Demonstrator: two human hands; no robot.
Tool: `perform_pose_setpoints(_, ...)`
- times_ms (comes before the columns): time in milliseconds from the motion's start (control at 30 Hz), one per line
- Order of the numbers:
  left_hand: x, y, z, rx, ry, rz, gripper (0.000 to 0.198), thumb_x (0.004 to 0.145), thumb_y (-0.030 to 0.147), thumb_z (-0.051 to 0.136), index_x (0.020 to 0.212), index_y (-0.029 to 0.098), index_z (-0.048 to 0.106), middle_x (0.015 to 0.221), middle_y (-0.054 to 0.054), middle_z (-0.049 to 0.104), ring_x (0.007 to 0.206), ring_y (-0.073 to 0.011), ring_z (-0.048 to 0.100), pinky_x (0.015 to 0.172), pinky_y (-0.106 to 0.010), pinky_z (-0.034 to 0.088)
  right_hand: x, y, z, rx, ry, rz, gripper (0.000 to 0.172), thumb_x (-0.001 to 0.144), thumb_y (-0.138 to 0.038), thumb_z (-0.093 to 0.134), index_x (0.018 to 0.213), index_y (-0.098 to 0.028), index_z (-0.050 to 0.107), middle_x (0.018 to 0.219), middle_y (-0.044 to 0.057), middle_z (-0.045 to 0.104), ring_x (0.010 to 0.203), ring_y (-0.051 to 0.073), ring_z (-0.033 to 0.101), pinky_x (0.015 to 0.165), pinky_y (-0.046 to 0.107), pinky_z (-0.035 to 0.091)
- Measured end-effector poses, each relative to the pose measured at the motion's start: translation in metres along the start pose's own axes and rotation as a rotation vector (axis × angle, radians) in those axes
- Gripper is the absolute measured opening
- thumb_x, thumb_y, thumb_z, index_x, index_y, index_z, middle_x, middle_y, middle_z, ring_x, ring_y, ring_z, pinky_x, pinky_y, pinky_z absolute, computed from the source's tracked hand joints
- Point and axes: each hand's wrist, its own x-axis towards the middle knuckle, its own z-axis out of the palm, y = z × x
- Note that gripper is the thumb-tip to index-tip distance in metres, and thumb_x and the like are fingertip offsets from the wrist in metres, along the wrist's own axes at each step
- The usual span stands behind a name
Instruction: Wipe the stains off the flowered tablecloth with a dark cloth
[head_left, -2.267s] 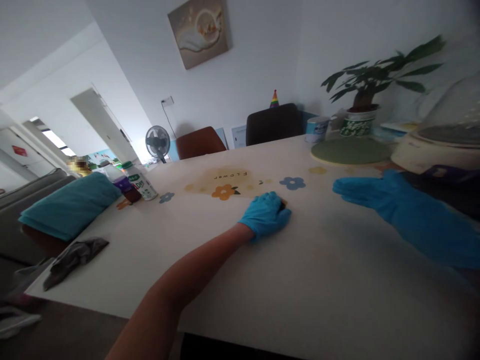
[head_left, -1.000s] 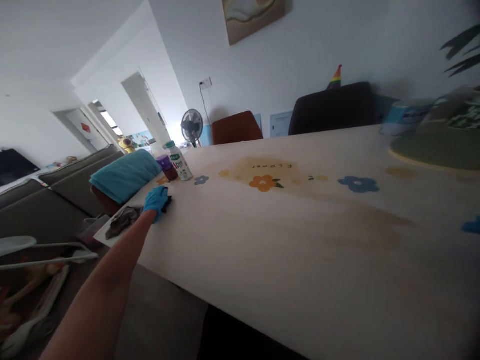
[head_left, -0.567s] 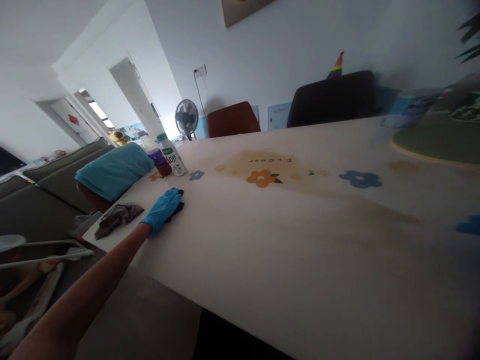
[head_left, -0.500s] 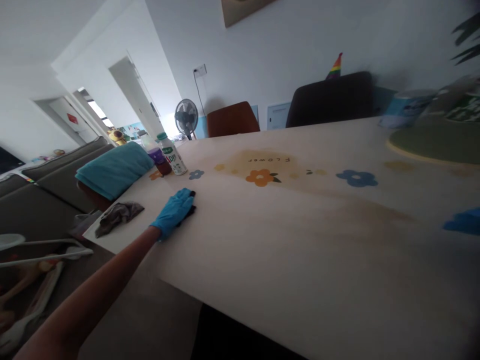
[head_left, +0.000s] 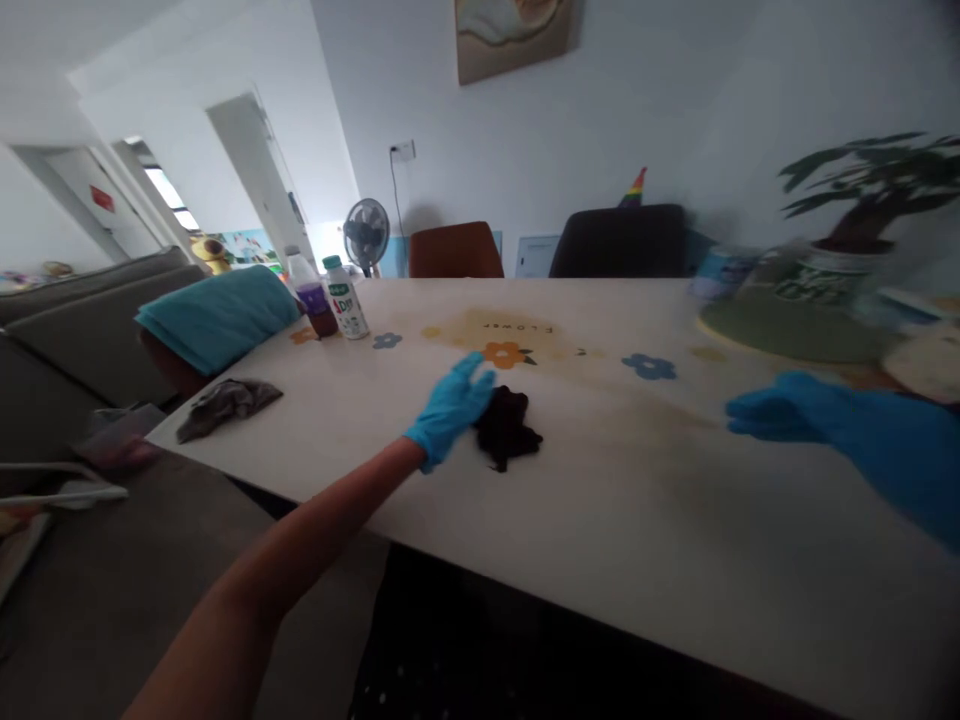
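On the white table (head_left: 600,520), a dark crumpled cloth (head_left: 506,428) lies near the middle. My left hand (head_left: 452,408), in a blue glove, is just left of this cloth with its fingers stretched out. Its fingertips reach the cloth's left edge, but whether they touch it I cannot tell. My right hand (head_left: 787,408), also blue-gloved, is over the table's right side. Its fingers point left, held loosely out, and no object shows in them. A grey-brown crumpled cloth (head_left: 229,405) rests at the left end of the table.
A white bottle with a green cap (head_left: 346,300) and a purple-labelled bottle (head_left: 315,295) stand at the back left. At the right, a potted plant (head_left: 832,265) is on a round green mat (head_left: 772,325). Chairs (head_left: 456,250) line the far edge.
My left hand has moved right, from the table's left part to its middle, and its fingers have come off the dark cloth. My right hand has come further into view.
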Motion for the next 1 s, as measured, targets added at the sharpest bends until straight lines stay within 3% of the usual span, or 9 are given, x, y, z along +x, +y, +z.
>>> perform_pose_setpoints(100, -0.008, -0.045, -0.058, -0.266, 0.239, -0.108, 0.046, 0.097, 0.058, 0.066, 0.122, 0.02, 0.077, 0.15, -0.018, 0.072, 0.151, -0.0354, 0.059, 0.133, -0.055, 0.042, 0.001, -0.014, -0.003, -0.16, -0.164, -0.061, 0.072, 0.076, -0.106, 0.056, 0.089, -0.045, 0.092, 0.114, 0.013, 0.088, 0.117, 0.039, 0.08, 0.1, 0.064, 0.051)
perform_pose_setpoints(167, -0.014, -0.075, -0.092, -0.361, 0.319, -0.195, 0.05, 0.101, 0.059, 0.053, 0.116, 0.016, 0.073, 0.135, -0.022, 0.077, 0.126, -0.0349, 0.074, 0.116, -0.057, 0.057, -0.004, -0.029, 0.009, -0.275, -0.281, -0.178, 0.079, 0.083, -0.103, 0.05, 0.109, -0.042, 0.092, 0.135, 0.013, 0.083, 0.135, 0.039, 0.073, 0.113, 0.063, 0.046)
perform_pose_setpoints(267, -0.02, -0.107, -0.128, -0.589, 0.587, -0.375, 0.03, 0.098, 0.04, 0.053, 0.1, 0.015, 0.07, 0.109, -0.016, 0.08, 0.091, -0.0237, 0.078, 0.093, -0.042, 0.062, -0.015, -0.057, 0.054, -0.325, -0.437, -0.146, 0.075, 0.104, -0.082, 0.046, 0.148, -0.031, 0.078, 0.157, 0.016, 0.07, 0.146, 0.035, 0.066, 0.124, 0.058, 0.046)
perform_pose_setpoints(367, -0.02, -0.123, -0.152, -0.628, 0.767, -0.458, 0.026, 0.101, 0.03, 0.048, 0.092, 0.016, 0.067, 0.094, -0.01, 0.077, 0.078, -0.0173, 0.072, 0.078, -0.031, 0.058, -0.026, -0.083, 0.12, -0.335, -0.635, -0.159, 0.08, 0.106, -0.076, 0.052, 0.165, -0.024, 0.064, 0.172, 0.018, 0.054, 0.16, 0.036, 0.053, 0.131, 0.05, 0.043)
perform_pose_setpoints(467, -0.013, -0.133, -0.166, -0.616, 0.84, -0.504, 0.026, 0.103, 0.025, 0.044, 0.089, 0.016, 0.064, 0.088, -0.006, 0.074, 0.072, -0.0149, 0.068, 0.071, -0.027, 0.054, -0.032, -0.1, 0.183, -0.375, -0.796, -0.228, 0.093, 0.106, -0.077, 0.05, 0.176, -0.016, 0.047, 0.183, 0.02, 0.034, 0.169, 0.041, 0.034, 0.139, 0.056, 0.029)
perform_pose_setpoints(600, -0.01, -0.138, -0.173, -0.59, 0.965, -0.513, 0.025, 0.101, 0.024, 0.042, 0.088, 0.017, 0.062, 0.09, -0.007, 0.075, 0.063, -0.0129, 0.062, 0.06, -0.024, 0.05, -0.043, -0.112, 0.242, -0.387, -0.875, -0.413, 0.107, 0.099, -0.088, 0.051, 0.176, -0.015, 0.044, 0.185, 0.02, 0.03, 0.174, 0.044, 0.021, 0.14, 0.066, 0.023)
perform_pose_setpoints(800, -0.015, -0.135, -0.181, -0.578, 1.157, -0.429, 0.027, 0.101, 0.023, 0.039, 0.087, 0.017, 0.062, 0.101, -0.011, 0.077, 0.057, -0.0126, 0.054, 0.052, -0.026, 0.043, -0.063, -0.147, 0.297, -0.356, -0.92, -0.537, 0.102, 0.103, -0.081, 0.049, 0.179, -0.014, 0.037, 0.186, 0.017, 0.029, 0.174, 0.041, 0.019, 0.143, 0.061, 0.015)
perform_pose_setpoints(1000, -0.016, -0.136, -0.179, -0.54, 1.175, -0.429, 0.025, 0.099, 0.021, 0.041, 0.085, 0.017, 0.062, 0.096, -0.011, 0.076, 0.056, -0.0167, 0.051, 0.053, -0.031, 0.039, -0.07, -0.213, 0.376, -0.341, -0.994, -0.695, 0.087, 0.107, -0.073, 0.052, 0.177, -0.024, 0.042, 0.187, 0.01, 0.029, 0.174, 0.04, 0.022, 0.142, 0.066, 0.013)
